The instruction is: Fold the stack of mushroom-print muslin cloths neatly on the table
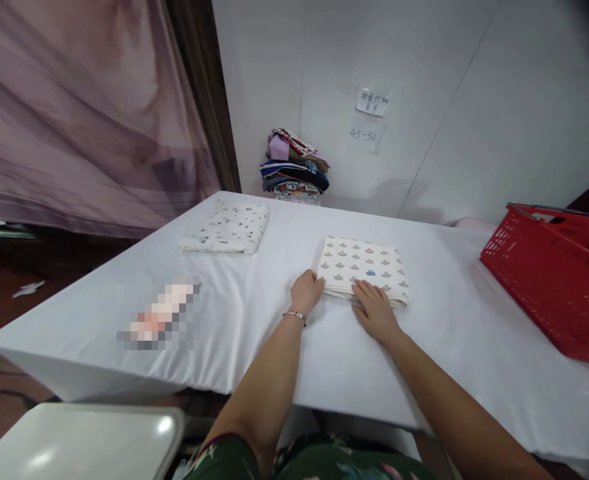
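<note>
A folded white cloth (359, 267) with grey, blue and red printed motifs lies flat on the white-covered table. At its near left corner my left hand (307, 293) is closed, the fingertips curled on the fabric. My right hand (376, 310) rests on the near edge of the same cloth, its fingers stretched out and open. Layers of the fold show along that near edge. Farther left lies a second folded white cloth (229, 228) with small dark prints, apart from both hands.
A red plastic basket (549, 287) stands at the table's right side. A pixelated object (162, 310) lies on the left part of the white tablecloth (254, 300). Stacked folded fabrics (294, 167) sit behind the far edge, by the wall. A white stool-like surface (89, 440) is at lower left.
</note>
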Tool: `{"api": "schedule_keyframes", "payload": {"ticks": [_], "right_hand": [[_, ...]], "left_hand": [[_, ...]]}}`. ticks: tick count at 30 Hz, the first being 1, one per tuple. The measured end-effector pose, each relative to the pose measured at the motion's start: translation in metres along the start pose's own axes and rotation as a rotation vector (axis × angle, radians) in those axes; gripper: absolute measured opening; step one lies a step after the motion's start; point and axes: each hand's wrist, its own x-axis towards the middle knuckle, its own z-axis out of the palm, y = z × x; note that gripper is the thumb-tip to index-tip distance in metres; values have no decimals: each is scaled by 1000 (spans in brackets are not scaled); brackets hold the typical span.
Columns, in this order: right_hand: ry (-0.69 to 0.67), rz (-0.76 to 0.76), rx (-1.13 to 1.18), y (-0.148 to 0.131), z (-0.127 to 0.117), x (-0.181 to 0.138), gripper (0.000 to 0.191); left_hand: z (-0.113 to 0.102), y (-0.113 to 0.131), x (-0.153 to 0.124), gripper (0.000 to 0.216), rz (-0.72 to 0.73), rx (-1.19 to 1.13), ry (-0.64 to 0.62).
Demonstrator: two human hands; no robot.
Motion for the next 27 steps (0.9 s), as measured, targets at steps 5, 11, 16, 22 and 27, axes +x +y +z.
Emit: {"api": "schedule_keyframes", "payload": {"ticks": [5,11,16,22,27], "right_hand": [[-25,5,9,0,-1,1,50],[-62,30,9,-3,-2,3,50],[-149,54,93,-5,-10,8,53],[-95,234,177,36,-37,21,54],[-204,501,191,73,-26,12,65]], "left_hand": [[3,2,-4,35,125,37,138],[14,9,-14,41,698,161,192],[31,4,-10,45,716,271,5],[33,1,-7,51,692,295,-13],[35,1,-5,53,674,286,-17]]}}
